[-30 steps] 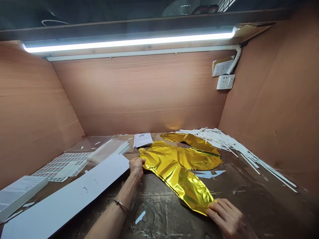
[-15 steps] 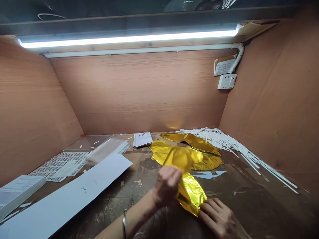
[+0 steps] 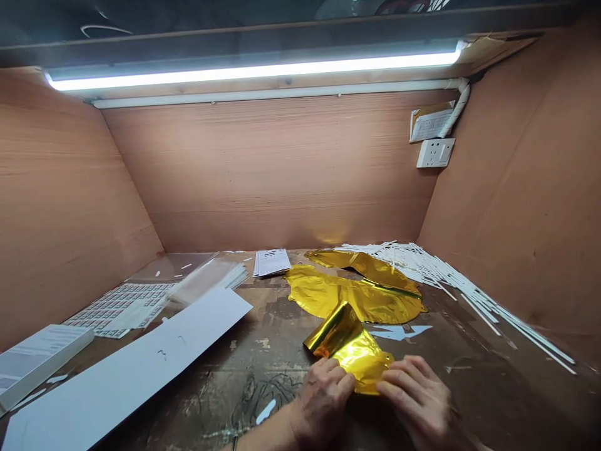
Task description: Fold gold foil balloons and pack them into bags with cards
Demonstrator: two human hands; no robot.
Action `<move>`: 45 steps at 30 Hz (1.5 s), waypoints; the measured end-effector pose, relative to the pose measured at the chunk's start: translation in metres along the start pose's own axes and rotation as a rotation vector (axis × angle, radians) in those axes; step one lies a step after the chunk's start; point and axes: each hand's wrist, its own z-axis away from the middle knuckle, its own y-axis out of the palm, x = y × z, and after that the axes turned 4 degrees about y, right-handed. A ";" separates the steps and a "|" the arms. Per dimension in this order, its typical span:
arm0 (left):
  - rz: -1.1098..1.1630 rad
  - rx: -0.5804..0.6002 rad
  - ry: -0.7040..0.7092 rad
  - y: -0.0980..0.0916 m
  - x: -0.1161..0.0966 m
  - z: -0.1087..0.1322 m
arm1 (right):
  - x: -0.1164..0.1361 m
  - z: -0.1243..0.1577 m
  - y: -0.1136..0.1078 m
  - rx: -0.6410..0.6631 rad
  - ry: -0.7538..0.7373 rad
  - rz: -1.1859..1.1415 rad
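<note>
A gold foil balloon [image 3: 350,347], flat and folded over on itself, lies on the worn dark table near its front edge. My left hand [image 3: 322,401] presses the fold's left near corner, fingers curled onto the foil. My right hand [image 3: 420,401] rests beside it with fingertips pinching the right near edge of the same folded foil. Further back, more flat gold foil balloons [image 3: 361,291] lie spread out behind the fold, touching it.
A heap of white sticks [image 3: 451,279] runs along the right wall. A long white card sheet [image 3: 131,366], a sticker sheet [image 3: 115,304], clear bags [image 3: 206,279], a white box [image 3: 40,357] and a printed leaflet [image 3: 271,262] lie left and back. Wooden walls enclose three sides.
My left hand carried the balloon's far end from the left toward me, folding the long foil over itself. Both hands now press the fold at the front edge.
</note>
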 end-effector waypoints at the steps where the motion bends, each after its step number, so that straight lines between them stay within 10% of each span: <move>1: 0.030 -0.007 -0.003 -0.003 -0.001 0.001 | -0.002 -0.011 -0.003 0.029 0.028 -0.037; 12: 0.173 -0.038 0.033 -0.012 0.005 0.006 | -0.016 -0.065 -0.007 0.421 0.170 -0.385; 19: -0.038 -0.069 0.171 -0.015 0.013 0.009 | -0.074 -0.067 0.020 0.308 0.637 -0.491; 26: -0.066 0.081 -0.327 -0.014 0.026 0.015 | -0.086 -0.064 0.088 0.368 0.586 -0.420; 32: -0.027 0.239 -0.278 -0.003 0.027 0.012 | -0.085 -0.059 0.095 0.384 0.563 -0.343; 38: -0.235 0.000 -0.259 -0.009 0.029 0.006 | -0.082 -0.058 0.100 0.384 0.549 -0.321; 41: -0.300 -0.120 -0.573 -0.016 0.039 0.006 | -0.079 -0.057 0.100 0.374 0.556 -0.317; 45: -0.058 0.071 -0.896 -0.018 0.048 0.006 | -0.078 -0.056 0.101 0.360 0.572 -0.317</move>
